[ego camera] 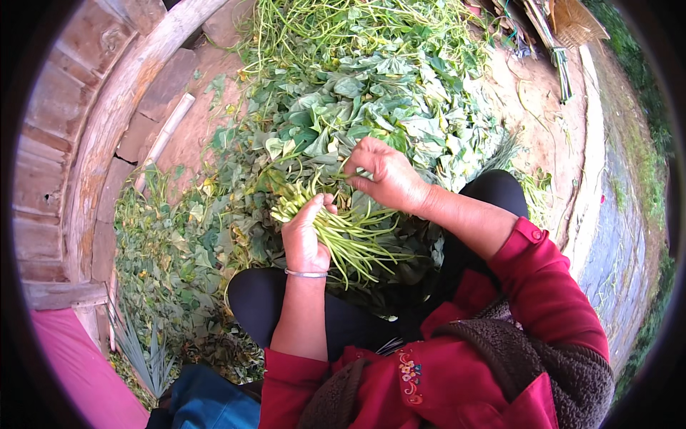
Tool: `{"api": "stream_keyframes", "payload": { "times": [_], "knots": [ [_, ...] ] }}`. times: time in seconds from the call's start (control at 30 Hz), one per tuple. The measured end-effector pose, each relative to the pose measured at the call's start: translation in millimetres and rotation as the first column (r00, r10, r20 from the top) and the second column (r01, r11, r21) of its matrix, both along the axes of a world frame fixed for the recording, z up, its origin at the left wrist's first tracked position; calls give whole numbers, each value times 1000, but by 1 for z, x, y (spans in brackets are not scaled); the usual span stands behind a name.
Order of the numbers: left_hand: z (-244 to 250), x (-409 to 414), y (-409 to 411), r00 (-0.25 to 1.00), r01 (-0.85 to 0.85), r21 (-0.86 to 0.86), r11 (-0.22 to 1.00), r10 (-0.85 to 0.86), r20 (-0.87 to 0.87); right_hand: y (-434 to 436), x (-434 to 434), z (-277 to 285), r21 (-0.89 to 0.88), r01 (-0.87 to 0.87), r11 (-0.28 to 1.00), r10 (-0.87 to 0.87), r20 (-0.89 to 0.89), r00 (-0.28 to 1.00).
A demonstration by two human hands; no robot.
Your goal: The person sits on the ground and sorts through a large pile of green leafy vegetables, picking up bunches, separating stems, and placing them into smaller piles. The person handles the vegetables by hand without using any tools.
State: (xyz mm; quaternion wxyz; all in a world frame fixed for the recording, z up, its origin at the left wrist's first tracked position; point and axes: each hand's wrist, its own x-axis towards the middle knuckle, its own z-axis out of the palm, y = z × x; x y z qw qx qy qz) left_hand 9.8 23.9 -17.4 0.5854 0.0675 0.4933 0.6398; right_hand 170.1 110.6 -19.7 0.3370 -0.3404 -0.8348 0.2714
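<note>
My left hand [308, 236] is wrapped around a bundle of thin green leaf stems [356, 238]. Their cut ends gather above my thumb, and the slender ends fan out to the lower right. Up and to the right of the bundle, my right hand [388, 174] has thumb and forefinger pinched together on what looks like a single green stem [338, 175], partly hidden by the fingers. Beneath both hands spreads a wide heap of broad green leaves [370, 91], some of them yellowing. The heap reaches up to my crossed legs.
Long loose vines [364, 21] lie at the top of the heap. A wooden beam [120, 118] and plank wall curve along the left, near a pale stick [166, 134]. At the upper right are a tied bundle of stalks [560, 69] and a woven basket [576, 24]. Blue cloth [214, 399] lies lower left.
</note>
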Motion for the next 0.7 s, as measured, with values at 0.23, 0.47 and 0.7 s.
{"api": "stream_keyframes", "payload": {
  "times": [0.23, 0.47, 0.7],
  "knots": [
    [-3, 0, 1, 1000, -18, -20, 1000, 18, -14, 25, 14, -7, -238, 148, 960, -162, -39, 986],
    [-10, -3, 0, 1000, -8, -21, 1000, 8, -7, 23, 12, 2, -741, -116, 661, -294, -399, 869],
    [-11, 1, 3, 1000, -10, 39, 999, 11, -24, 0, 7, 0, -806, -495, 324, -305, -585, 752]
  ]
}}
